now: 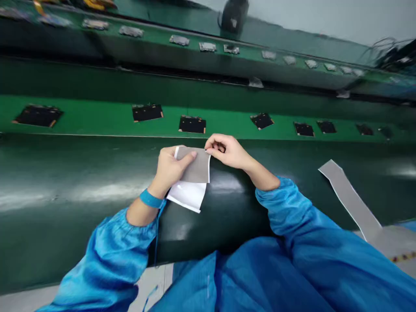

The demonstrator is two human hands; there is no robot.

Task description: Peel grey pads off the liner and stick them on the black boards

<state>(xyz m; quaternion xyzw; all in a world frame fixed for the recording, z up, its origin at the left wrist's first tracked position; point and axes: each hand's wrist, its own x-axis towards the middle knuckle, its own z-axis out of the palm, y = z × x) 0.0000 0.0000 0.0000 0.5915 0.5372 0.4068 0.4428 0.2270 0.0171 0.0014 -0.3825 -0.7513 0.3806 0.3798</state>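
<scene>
L hand grips grey white-edged sheet, thumb on top, other fingers mostly hidden; R hand pinches its far corner w/ thumb & index, just R of L thumb. White sheet hangs below L thumb. Prob best: light R pinch, firm flat L hold, so corner doesn't crease.

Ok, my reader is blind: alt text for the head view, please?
A person's left hand grips a gray sheet, right hand at its corner, above a dark green bench. Black boards lie on a brighter green strip beyond.
</scene>
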